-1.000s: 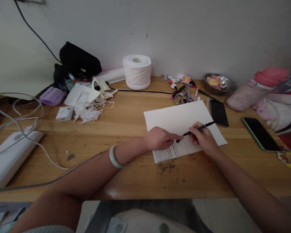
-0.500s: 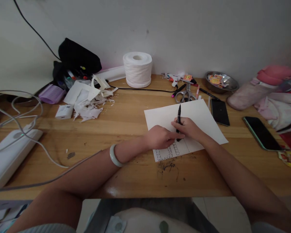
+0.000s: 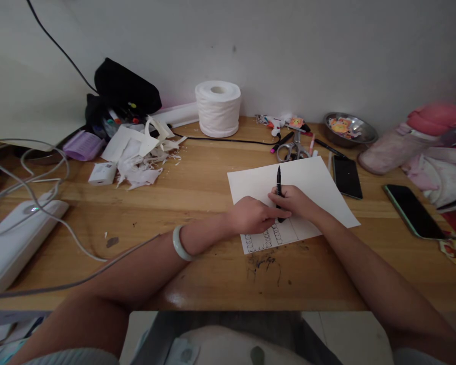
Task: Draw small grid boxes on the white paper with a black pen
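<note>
A black marker pen [image 3: 278, 177] stands nearly upright in my right hand [image 3: 294, 198], whose fingers are closed round it above the white sheet of paper [image 3: 304, 175]. My left hand [image 3: 251, 215] lies over the paper's left part, index finger stretched across the pen's lower end and the other fingers curled. Whether that finger touches the pen or my right hand, I cannot tell. Rows of small drawn loops [image 3: 266, 239] and a thin line show along the sheet's near edge. My left hand hides part of the drawing.
Behind the paper lie scissors [image 3: 293, 149] and several pens. A toilet roll [image 3: 218, 109] stands by the wall, with paper scraps [image 3: 139, 157] to its left. A metal bowl [image 3: 329, 133], a pink-lidded bottle [image 3: 387, 144] and two phones [image 3: 414, 210] are on the right; a white power strip [image 3: 19, 238] is left.
The view has shifted very slightly. The pen's upper end leans a touch further left; both hands stay almost in place.
</note>
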The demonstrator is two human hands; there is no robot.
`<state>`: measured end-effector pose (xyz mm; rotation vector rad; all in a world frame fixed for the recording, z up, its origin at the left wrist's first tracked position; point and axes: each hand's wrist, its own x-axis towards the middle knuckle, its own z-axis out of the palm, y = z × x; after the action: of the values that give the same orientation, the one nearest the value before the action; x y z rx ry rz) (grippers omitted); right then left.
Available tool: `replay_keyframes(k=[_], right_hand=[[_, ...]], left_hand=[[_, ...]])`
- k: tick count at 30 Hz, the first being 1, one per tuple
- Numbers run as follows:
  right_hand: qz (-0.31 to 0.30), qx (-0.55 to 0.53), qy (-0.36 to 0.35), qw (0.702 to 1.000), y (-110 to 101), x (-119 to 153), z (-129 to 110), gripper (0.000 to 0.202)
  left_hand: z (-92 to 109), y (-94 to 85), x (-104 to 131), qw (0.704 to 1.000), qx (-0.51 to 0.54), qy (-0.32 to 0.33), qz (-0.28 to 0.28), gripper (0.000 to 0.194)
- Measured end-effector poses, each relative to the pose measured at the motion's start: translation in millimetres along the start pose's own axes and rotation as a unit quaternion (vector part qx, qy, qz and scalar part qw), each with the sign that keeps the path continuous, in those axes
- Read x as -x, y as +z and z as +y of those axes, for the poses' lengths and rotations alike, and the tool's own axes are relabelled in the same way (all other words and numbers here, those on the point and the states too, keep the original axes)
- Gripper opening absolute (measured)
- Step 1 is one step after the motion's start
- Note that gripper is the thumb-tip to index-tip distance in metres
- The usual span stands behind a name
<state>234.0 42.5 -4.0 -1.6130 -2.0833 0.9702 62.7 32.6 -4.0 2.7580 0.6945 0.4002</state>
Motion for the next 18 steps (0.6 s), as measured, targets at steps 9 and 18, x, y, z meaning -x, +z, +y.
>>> replay_keyframes(k=[9,18], right_hand=[[0.018,0.014,0.010,1.000,0.6,-1.1,2.2,0.020],[0.022,0.019,-0.002,1.000,-1.7,-0.7,2.7,0.022]], left_hand=[[1.6,-4.2,-0.4,1.000,0.002,-0.013,-0.023,0.037],[1.1,-2.9,0.5,1.000,0.007,-0.009,-0.016,0.037]])
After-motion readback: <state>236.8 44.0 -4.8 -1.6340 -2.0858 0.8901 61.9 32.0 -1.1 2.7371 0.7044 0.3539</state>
